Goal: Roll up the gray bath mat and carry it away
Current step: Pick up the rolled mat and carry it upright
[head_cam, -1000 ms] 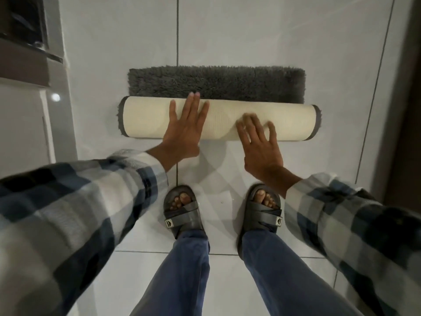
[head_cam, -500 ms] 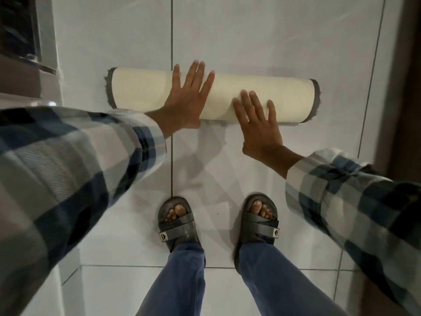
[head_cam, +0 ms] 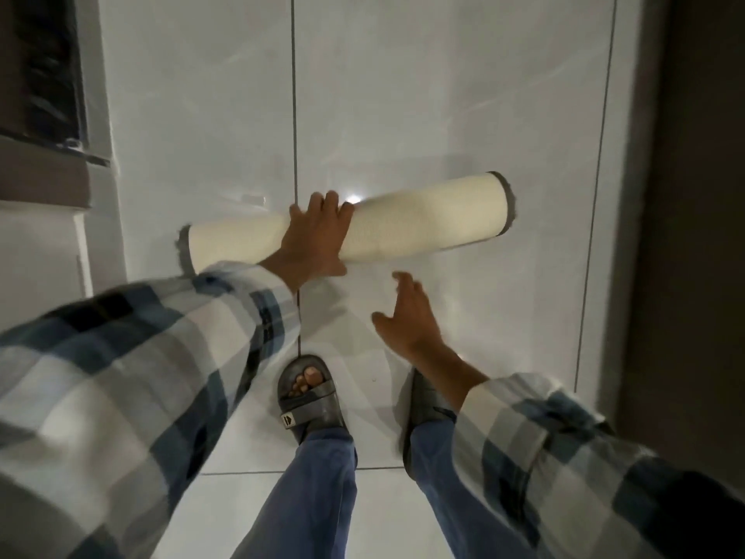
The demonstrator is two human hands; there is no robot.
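Head view shows the gray bath mat (head_cam: pixel 423 219) fully rolled into a long cylinder, its cream, woven-looking backing turned outward and only a thin gray pile fringe showing at each end. It lies on the glossy white tiled floor (head_cam: pixel 443 94), across the dark grout line that runs up the middle, with its left end close to the pale wall base at the floor's left edge and its right end angled away from the person, short of the dark strip along the floor's right edge.

The left hand (head_cam: pixel 316 236) is laid over the middle of the roll, palm on top and fingers curled over the far side; it looks like a wrapping hold, though the underside of the grip is hidden. The right hand (head_cam: pixel 407 316) is spread wide, holds nothing, and hangs clear of the roll, near its front side above the gray slide sandals (head_cam: pixel 308 401).

As a judgement, the roll should be light and soft, not stiff: it will likely sag or bend if lifted only at the centre, and the free outer edge could spring loose, since nothing binds it. The backing seems slightly grippy, so slipping in the hand is a small worry; the shiny floor may let the roll slide or turn. A sound hold would be one hand around the middle pressing the loose edge shut, with the other supporting from beneath toward the right half.
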